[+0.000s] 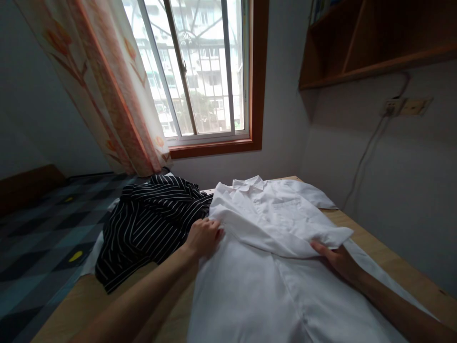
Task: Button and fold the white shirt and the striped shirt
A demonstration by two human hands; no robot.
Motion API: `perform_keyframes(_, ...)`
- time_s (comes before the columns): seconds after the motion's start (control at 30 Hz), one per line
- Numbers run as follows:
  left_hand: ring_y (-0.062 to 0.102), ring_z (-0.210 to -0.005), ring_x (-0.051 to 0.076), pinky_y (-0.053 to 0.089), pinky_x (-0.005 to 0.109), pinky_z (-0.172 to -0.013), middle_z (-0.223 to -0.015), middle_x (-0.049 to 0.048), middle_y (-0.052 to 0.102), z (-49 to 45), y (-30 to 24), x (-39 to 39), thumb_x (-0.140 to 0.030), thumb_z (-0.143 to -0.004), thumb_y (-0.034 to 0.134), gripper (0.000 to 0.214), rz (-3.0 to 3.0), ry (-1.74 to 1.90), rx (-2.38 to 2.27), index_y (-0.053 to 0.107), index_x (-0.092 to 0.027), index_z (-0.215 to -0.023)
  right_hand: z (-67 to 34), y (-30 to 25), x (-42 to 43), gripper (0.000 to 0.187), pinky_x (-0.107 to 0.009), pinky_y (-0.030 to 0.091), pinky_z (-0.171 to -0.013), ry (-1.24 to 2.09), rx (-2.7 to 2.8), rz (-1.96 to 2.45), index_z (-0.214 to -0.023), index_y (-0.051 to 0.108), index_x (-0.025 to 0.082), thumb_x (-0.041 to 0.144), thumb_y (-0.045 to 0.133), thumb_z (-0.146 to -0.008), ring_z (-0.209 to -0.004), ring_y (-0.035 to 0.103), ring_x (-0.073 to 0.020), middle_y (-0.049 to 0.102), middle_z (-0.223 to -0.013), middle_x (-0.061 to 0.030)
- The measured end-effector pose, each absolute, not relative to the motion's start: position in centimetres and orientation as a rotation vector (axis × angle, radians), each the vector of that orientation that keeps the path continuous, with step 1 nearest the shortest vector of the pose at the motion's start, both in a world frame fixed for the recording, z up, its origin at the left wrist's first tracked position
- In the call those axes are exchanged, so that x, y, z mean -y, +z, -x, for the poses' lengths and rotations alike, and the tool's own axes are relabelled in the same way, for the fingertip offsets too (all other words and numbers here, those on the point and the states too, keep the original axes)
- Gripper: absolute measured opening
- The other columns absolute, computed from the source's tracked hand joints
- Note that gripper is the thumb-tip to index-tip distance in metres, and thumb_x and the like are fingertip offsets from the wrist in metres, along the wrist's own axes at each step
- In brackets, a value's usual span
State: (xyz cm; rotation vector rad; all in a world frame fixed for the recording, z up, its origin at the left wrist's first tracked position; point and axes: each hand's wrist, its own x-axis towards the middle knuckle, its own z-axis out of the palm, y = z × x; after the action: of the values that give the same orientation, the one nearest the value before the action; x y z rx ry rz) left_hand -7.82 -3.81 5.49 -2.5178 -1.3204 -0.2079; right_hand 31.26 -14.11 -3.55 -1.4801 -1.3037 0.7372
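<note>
A white collared shirt (246,286) is spread over the wooden table, its collar at the far end toward the window. Across its middle lies a sleeve, the cuff pointing right. My left hand (205,237) is closed on the shirt's left edge, near the sleeve's upper part. At the cuff end, my right hand (333,257) pinches the white cloth between thumb and fingers. The fingertips of both hands are partly hidden by the fabric. Beside my left hand rests a heap of black cloth with white stripes (153,219).
The wooden table (378,238) meets the wall at the right. A bed with a dark checked cover (35,228) stands to the left. Behind are a window (200,71) and a flowered curtain (117,95). A cable (364,155) hangs from a wall socket (392,105), below a wooden shelf (374,62).
</note>
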Motion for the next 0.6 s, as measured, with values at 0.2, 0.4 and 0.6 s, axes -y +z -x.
perform_keyframes(0.2, 0.059, -0.102, 0.024, 0.045, 0.038, -0.092, -0.106, 0.0088, 0.069, 6.0, 10.3, -1.9, -0.017, -0.088, 0.044, 0.027, 2.568, -0.413, 1.096, 0.066, -0.018, -0.104, -31.0, -1.6, 13.5, 0.088, -0.054, 0.041, -0.103, 0.686, 1.141, 1.184, -0.147, 0.03, 0.024, 0.082, 0.02, -0.082, -0.129, 0.048, -0.0364, 0.051, -0.14, -0.0165)
perform_keyframes(0.4, 0.049, -0.127, 0.021, 0.036, 0.041, -0.105, -0.137, 0.0045, 0.057, 3.0, 9.5, -9.6, -0.003, -0.08, 0.041, 0.056, 2.698, -0.047, 1.198, 0.058, -0.025, -0.128, -35.6, 1.6, 12.8, 0.102, -0.054, 0.026, -0.113, 0.531, 1.773, 1.382, -0.139, 0.048, 0.025, 0.079, 0.069, -0.055, -0.135, 0.038, -0.0389, 0.046, -0.145, -0.014)
perform_keyframes(0.6, 0.057, -0.11, 0.028, 0.023, 0.056, -0.108, -0.113, 0.0091, 0.07, 0.9, 8.1, -12.3, -0.014, -0.069, 0.062, 0.039, 2.762, 0.259, 1.345, 0.073, -0.027, -0.105, -36.8, 1.1, 14.0, 0.038, -0.061, 0.019, -0.113, 0.554, 2.193, 1.617, -0.1, 0.073, 0.026, 0.054, 0.067, -0.075, -0.125, 0.051, -0.0368, 0.064, -0.126, -0.0109)
